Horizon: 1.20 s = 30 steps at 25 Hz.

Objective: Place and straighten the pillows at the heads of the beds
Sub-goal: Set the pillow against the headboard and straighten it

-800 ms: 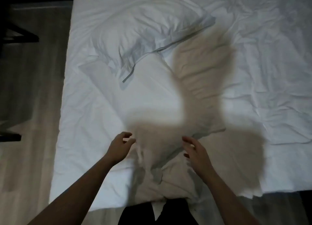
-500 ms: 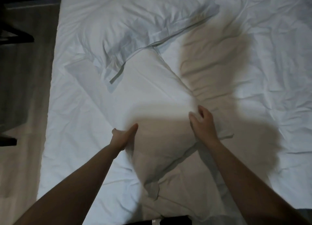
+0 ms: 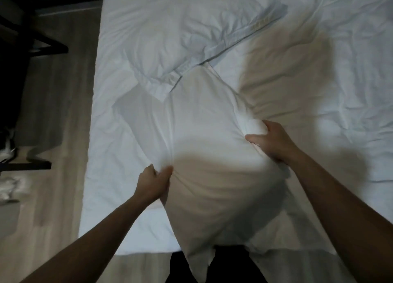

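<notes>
While I lean over the foot-side edge of a wide bed covered in a wrinkled white sheet, I hold a plump white rectangular pillow in a smooth cotton case between both hands. It lies directly in front of me, its long axis running away from my body and tilted slightly to the left. Its near corner hangs down past the mattress edge toward my legs; its far corner touches a second, crumpled white pillow with a flanged border that lies askew across the upper left of the bed.

My left hand is at the pillow's left edge, about midway along it, thumb and fingers pressed together on a bunched fold of the case. My right hand is at the opposite edge and a little farther from me, fingers curled over the side and thumb pointing inward, squeezing the filling so the fabric dimples. Both forearms reach out nearly straight, the left one coming in from lower left, the right from lower right.

Neither hand is clearly nearer to the pillow's centre; the grip looks balanced. I judge the coming move to be a swing, turning the long axis crosswise beside the crumpled pillow. Which edge is the head of the bed I cannot tell. Pale wood floor and dark furniture legs lie to my left.
</notes>
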### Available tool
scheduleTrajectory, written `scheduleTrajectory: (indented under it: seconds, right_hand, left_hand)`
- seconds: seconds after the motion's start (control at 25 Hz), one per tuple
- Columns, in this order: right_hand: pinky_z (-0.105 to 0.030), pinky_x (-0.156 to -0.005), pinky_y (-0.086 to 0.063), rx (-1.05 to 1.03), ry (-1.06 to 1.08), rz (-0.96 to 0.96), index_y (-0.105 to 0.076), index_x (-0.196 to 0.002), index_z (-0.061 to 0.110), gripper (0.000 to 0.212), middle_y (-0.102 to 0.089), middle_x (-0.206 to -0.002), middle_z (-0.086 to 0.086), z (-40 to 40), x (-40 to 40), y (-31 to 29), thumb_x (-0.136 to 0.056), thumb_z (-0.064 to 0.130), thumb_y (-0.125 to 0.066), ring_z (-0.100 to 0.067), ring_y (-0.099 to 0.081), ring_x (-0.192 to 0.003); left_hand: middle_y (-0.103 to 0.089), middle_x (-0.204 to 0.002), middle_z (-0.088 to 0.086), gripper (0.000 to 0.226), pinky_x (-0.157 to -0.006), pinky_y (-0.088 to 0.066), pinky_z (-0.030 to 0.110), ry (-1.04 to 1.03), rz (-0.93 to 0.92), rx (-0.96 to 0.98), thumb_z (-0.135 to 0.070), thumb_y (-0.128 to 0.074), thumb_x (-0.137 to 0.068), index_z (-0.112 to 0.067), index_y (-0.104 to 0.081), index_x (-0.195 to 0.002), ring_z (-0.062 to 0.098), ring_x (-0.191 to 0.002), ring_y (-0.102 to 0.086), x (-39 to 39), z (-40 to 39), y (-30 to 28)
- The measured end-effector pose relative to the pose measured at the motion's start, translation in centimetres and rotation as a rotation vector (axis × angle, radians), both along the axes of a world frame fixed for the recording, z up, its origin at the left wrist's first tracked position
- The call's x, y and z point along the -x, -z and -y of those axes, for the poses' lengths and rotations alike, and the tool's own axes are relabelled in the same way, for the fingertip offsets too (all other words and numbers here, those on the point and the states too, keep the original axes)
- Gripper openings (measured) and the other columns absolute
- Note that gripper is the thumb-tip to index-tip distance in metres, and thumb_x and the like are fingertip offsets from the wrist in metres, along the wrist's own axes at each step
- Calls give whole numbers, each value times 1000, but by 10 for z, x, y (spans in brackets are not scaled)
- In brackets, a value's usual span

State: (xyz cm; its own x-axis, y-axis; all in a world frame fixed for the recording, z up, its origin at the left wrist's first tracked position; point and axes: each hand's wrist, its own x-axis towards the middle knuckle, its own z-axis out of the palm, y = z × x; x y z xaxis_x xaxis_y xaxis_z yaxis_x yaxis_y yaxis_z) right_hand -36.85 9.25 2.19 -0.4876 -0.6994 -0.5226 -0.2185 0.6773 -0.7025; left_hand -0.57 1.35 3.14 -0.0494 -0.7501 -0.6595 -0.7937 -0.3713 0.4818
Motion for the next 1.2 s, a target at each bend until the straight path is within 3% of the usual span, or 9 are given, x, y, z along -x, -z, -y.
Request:
scheduleTrajectory:
  seconds: [0.2,0.4,0.6,0.72,0.8,0.88,1.0,1.08,1.2]
  right_hand:
    - [-21,-63,-50,-313,-213,77,-77,-100,29,47,-81,-93,9,-124,-32,-15,-56,41,-84,-13,-74,-85]
    - [-37,-92,-50,-405,65,200,-64,-136,9,92,-67,-126,-2,-157,-65,17,-69,70,-83,-28,-67,-114]
    - [-33,-86,-58,-176,70,157,-72,-128,12,61,-77,-111,2,-133,-90,-41,-73,30,-93,-13,-71,-91]
    - [-32,-86,-55,18,-32,37,-75,-118,19,46,-75,-106,8,-131,-120,-98,-75,18,-89,-10,-69,-94]
    - [-31,-80,-54,122,-190,-16,-76,-101,21,28,-76,-95,6,-142,-146,-122,-75,13,-86,-9,-70,-90]
    - [-29,-75,-52,165,-264,-36,-76,-97,20,25,-76,-87,6,-160,-169,-136,-76,11,-85,-6,-69,-83]
    - [-25,-73,-52,177,-277,-69,-77,-95,24,26,-75,-80,10,-187,-195,-142,-73,15,-85,2,-68,-77]
    - [-22,-71,-51,168,-281,-72,-76,-93,30,24,-75,-79,14,-198,-208,-144,-70,26,-83,5,-70,-77]
    - [-25,-72,-53,125,-272,-82,-75,-92,41,29,-75,-80,14,-210,-227,-143,-64,35,-73,3,-71,-79]
  left_hand:
    - [-75,-119,8,55,-91,-57,36,322,124,-268,-52,-69,-89,-8,-70,-122,24,-109,-71,-52,-106,-17]
    - [-67,-135,11,71,-101,-52,37,422,230,-354,-56,-69,-84,-7,-61,-134,29,-125,-63,-68,-137,4]
    - [-74,-121,9,46,-91,-55,33,715,282,-426,-48,-67,-91,-12,-73,-118,28,-113,-69,-90,-123,-8]
    - [-77,-108,-1,35,-85,-52,32,956,304,-187,-51,-66,-90,-20,-75,-105,22,-103,-70,-95,-103,-34]
    - [-75,-97,-13,29,-82,-53,29,783,91,31,-52,-67,-86,-28,-73,-101,9,-92,-71,-85,-84,-61]
    - [-76,-90,-9,32,-77,-54,29,549,-202,174,-52,-64,-79,-28,-71,-98,3,-80,-73,-64,-64,-85]
    - [-62,-122,-12,43,-86,-56,28,582,-351,366,-47,-69,-79,-39,-64,-121,6,-80,-73,-33,-40,-114]
    - [-40,-150,-14,61,-92,-51,28,794,-261,398,-35,-68,-81,-45,-50,-139,0,-81,-69,-20,-28,-126]
    - [-15,-170,-13,87,-97,-48,32,1045,-76,342,-20,-64,-81,-39,-29,-158,13,-104,-67,-10,-19,-127]
